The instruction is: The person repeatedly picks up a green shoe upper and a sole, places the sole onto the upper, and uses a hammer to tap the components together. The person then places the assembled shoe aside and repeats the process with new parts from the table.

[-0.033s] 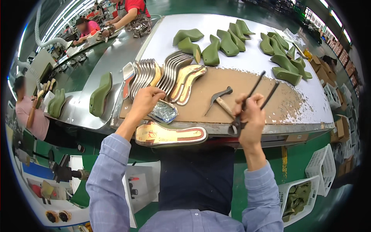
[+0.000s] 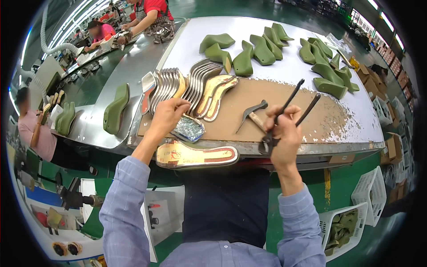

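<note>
My right hand (image 2: 285,133) grips black pincers (image 2: 266,144), their jaws toward the table's near edge and the two long handles pointing away from me. Beside it on the brown board lies a hammer (image 2: 257,119) with a wooden handle. My left hand (image 2: 169,116) is closed in a pinch above a small tray of tacks (image 2: 188,129); whatever its fingertips hold is too small to make out. Just below, at the table's edge, a shoe last with an insole (image 2: 195,155) rests sole up. Behind the left hand stand several stacked insoles (image 2: 167,86), with two loose insoles (image 2: 218,95) to their right.
Several green shoe lasts (image 2: 262,49) lie across the far side of the white table (image 2: 191,44). Another green last (image 2: 116,109) stands on the metal surface to the left. White crates (image 2: 344,227) sit on the floor at right. Other people work at the far left.
My right hand has shifted slightly left, and the pincers' jaws have moved left and up, nearer the hammer's handle. My left hand has hardly moved.
</note>
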A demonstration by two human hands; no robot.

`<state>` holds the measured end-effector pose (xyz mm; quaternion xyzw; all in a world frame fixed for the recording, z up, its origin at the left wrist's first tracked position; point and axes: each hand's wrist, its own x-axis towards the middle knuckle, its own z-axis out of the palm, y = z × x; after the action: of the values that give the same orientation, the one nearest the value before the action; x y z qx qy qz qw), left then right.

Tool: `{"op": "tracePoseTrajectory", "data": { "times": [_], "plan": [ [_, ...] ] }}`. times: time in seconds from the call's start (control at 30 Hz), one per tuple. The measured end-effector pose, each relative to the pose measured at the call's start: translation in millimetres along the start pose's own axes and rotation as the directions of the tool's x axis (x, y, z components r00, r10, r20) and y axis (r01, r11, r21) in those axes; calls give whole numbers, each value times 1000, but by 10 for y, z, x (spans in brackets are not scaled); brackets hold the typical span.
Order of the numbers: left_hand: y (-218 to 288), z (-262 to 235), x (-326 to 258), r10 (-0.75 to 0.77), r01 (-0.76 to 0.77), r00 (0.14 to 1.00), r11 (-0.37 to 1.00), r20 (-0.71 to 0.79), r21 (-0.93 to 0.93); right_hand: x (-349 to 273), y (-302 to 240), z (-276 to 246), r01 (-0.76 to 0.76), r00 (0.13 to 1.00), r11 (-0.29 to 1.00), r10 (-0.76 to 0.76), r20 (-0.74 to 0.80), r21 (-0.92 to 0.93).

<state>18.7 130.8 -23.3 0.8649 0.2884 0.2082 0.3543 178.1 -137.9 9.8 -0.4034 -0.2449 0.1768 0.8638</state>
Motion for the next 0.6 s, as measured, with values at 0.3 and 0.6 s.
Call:
{"op": "tracePoseTrajectory", "data": {
  "times": [0.3, 0.6],
  "plan": [
    [639, 457, -941, 221, -229, 973, 947, -63, -226, -315, 700, 371, 135, 929, 959, -35, 368, -251],
    [747, 475, -973, 135, -132, 991, 972, 2, -195, 390, 522, -122, -371, 923, 926, 376, -75, 77]
  ]
}}
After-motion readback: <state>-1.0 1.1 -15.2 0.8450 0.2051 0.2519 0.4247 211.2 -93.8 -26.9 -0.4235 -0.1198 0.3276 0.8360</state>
